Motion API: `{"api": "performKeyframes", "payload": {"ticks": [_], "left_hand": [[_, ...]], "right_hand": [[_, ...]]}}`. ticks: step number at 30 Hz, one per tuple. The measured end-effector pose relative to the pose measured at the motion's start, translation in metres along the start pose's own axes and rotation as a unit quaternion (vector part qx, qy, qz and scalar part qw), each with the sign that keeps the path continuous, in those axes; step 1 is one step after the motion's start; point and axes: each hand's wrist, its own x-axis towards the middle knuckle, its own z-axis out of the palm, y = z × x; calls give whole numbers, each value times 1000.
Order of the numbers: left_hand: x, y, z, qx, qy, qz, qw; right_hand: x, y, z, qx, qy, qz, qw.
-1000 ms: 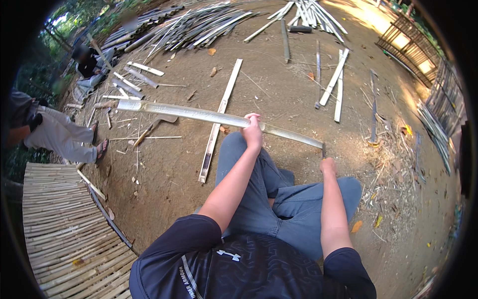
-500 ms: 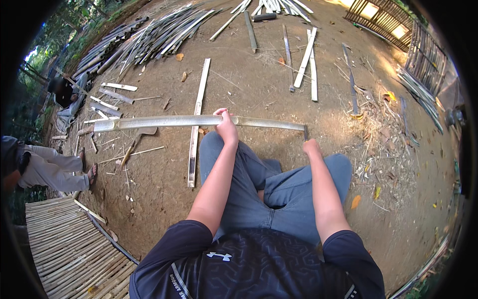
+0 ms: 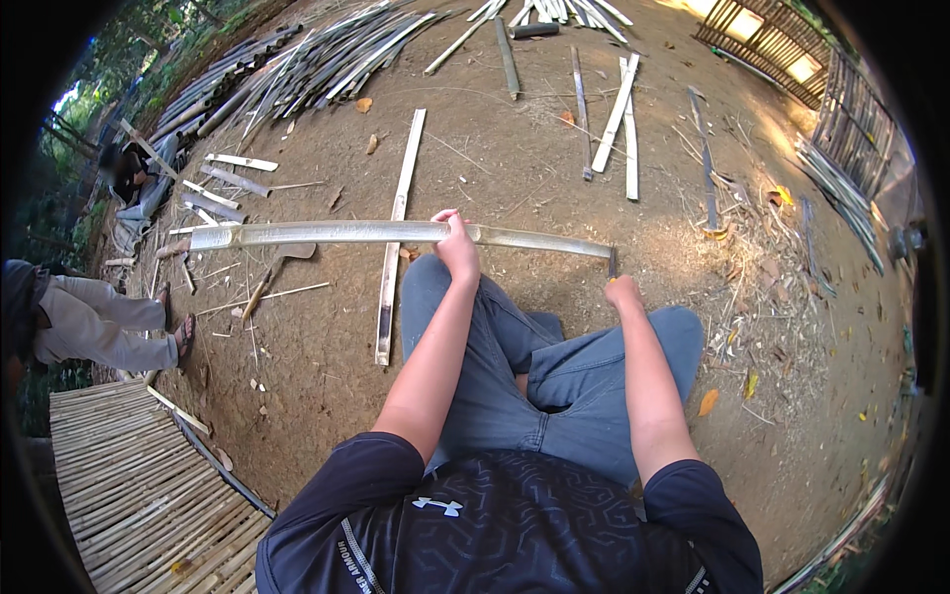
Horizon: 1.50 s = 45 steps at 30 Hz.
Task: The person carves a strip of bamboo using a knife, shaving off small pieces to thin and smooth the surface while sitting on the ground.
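A long pale split bamboo strip (image 3: 341, 232) lies crosswise in front of me, roughly level, above my bent knees. My left hand (image 3: 458, 247) is closed round it near its middle. In my right hand (image 3: 622, 291) is a knife (image 3: 613, 262), its handle mostly hidden by the fingers. The dark blade stands upright against the strip's right end; how deep it sits there I cannot make out. Beneath the strip, a second split bamboo piece (image 3: 387, 317) lies on the ground, running away from me.
A hatchet-like tool (image 3: 282, 262) lies left among bamboo offcuts (image 3: 237, 180). Far left are bamboo piles (image 3: 336, 59). A standing person (image 3: 99, 322) and a seated one (image 3: 139, 188) are at left, near a bamboo-slat platform (image 3: 148, 485). A long blade (image 3: 707, 168) and shavings (image 3: 752, 257) lie right.
The view has shifted slightly, so the ground things sit a little differently. The strip stays across in my left hand, and the knife remains at its right end, tilted slightly differently.
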Motion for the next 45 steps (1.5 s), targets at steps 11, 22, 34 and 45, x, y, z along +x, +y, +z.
{"api": "performKeyframes", "payload": {"ticks": [11, 22, 34, 45], "left_hand": [[-9, 10, 17, -1, 21, -6, 1000], [-5, 7, 11, -4, 27, -20, 999], [-7, 7, 10, -15, 24, -12, 1000], [-5, 3, 7, -11, 30, -20, 999]], "right_hand": [[57, 36, 30, 27, 93, -56, 994], [4, -1, 2, 64, 123, -168, 976], [31, 16, 17, 51, 57, -172, 982], [5, 2, 4, 110, 153, -154, 970]]}}
